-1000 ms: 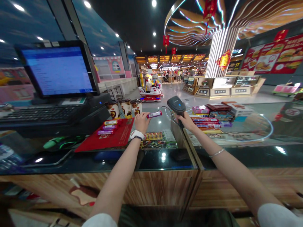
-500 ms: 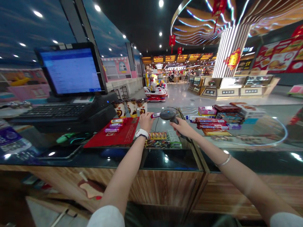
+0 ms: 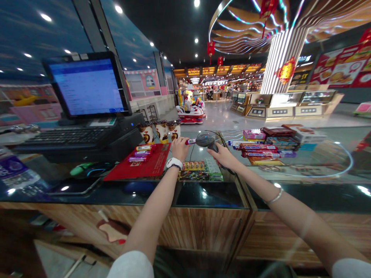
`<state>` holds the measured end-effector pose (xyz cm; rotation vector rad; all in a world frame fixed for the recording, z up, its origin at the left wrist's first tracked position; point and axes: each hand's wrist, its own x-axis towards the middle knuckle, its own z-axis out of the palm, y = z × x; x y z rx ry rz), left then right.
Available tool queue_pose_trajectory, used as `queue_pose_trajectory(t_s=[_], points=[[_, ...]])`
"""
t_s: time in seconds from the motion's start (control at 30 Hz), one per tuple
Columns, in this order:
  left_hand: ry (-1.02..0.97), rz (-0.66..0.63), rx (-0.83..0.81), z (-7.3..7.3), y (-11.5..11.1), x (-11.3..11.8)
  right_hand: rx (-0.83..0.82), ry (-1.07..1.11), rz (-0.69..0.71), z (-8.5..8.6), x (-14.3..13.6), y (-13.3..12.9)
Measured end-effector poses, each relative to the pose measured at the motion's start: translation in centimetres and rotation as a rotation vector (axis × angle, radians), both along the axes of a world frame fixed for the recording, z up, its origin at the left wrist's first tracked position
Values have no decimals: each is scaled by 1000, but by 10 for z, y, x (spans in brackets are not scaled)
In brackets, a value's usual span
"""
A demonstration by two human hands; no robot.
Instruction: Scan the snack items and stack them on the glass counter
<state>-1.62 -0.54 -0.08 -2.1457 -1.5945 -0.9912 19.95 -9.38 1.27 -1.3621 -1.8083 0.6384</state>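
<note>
My left hand (image 3: 179,149), with a white watch at the wrist, is closed on a candy roll (image 3: 191,141) in a purple and white wrapper. The roll's free end points right, close in front of the head of a dark barcode scanner (image 3: 205,139). Around the scanner's handle my right hand (image 3: 222,155) is wrapped; its cable loops behind. To the left, several candy rolls (image 3: 141,153) lie on a red sheet (image 3: 139,170). On the right of the counter, Mentos rolls (image 3: 259,148) are stacked with other boxed and bagged sweets (image 3: 279,132).
A monitor (image 3: 87,87) and keyboard (image 3: 62,137) stand at the left, with a phone-like dark tablet (image 3: 74,186) and a bottle (image 3: 20,173) nearby. Three patterned cups (image 3: 161,131) line the counter's back. Small packets (image 3: 194,166) show beneath my hands.
Almost nothing differs. Both hands, the candy roll and the scanner keep their places, apart from a very slight shift of the view.
</note>
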Motion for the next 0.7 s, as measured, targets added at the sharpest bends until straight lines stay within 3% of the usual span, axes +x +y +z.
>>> queue_pose_trajectory(t_s=[0.7], points=[[2,1,-1,0,1,-1,-16,17,19,2,0,-2]])
